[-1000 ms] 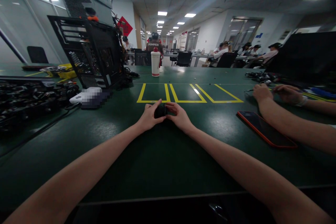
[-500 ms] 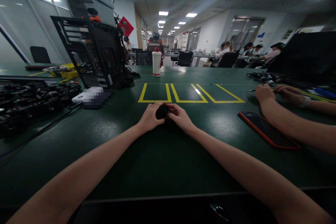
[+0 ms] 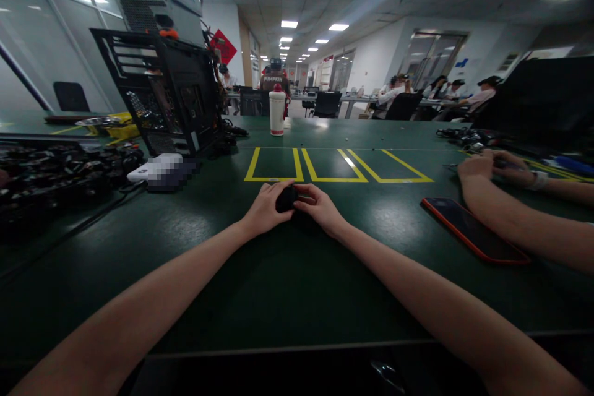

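A small dark rounded object (image 3: 286, 198) is held between my two hands, just in front of the yellow tape outlines (image 3: 271, 180) on the green table (image 3: 278, 297). My left hand (image 3: 269, 207) grips it from the left, thumb below and fingers over the top. From the right, my right hand (image 3: 318, 207) has its thumb and fingers pinched at the object's right side. Its underside and exact kind cannot be made out.
An open black computer case (image 3: 180, 93) and a pile of black parts (image 3: 60, 179) are at left. Behind the outlines stands a white bottle (image 3: 277, 112). At right lie an orange-edged phone (image 3: 468, 229) and another person's hands (image 3: 477, 170).
My right hand's fingers have shifted slightly against the dark object, which stays in nearly the same place. The other person's hands at the right have moved a little to the right.
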A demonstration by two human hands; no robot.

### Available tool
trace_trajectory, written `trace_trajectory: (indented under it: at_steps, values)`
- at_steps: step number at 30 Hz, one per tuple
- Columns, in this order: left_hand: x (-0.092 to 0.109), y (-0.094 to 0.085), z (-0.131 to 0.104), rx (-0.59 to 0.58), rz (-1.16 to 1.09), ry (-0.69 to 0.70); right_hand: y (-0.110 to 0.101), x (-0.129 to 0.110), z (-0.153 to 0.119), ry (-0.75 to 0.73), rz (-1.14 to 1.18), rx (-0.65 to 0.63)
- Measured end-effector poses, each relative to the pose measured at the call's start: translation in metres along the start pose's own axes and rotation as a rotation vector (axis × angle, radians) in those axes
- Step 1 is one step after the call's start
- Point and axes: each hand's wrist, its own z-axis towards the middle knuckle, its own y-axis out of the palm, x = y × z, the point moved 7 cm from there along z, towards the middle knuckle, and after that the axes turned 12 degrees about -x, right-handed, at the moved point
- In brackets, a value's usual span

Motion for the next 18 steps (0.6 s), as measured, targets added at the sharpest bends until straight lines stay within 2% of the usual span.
trace_trajectory:
  at_steps: [8,14,18]
  values:
    - [-0.0023,0.0017,0.0,0.027,0.017,-0.059,-0.0026,0.0037,-0.0018,0.029,0.03,0.029]
    - [-0.0017,0.0025,0.0001,-0.01,-0.107,0.0,-0.0032,0.0035,-0.0011,0.052,0.079,0.02]
    - [-0.0041,0.0031,0.0001,-0.013,-0.136,-0.013,-0.0012,0.0027,-0.0009,0.057,0.093,-0.012]
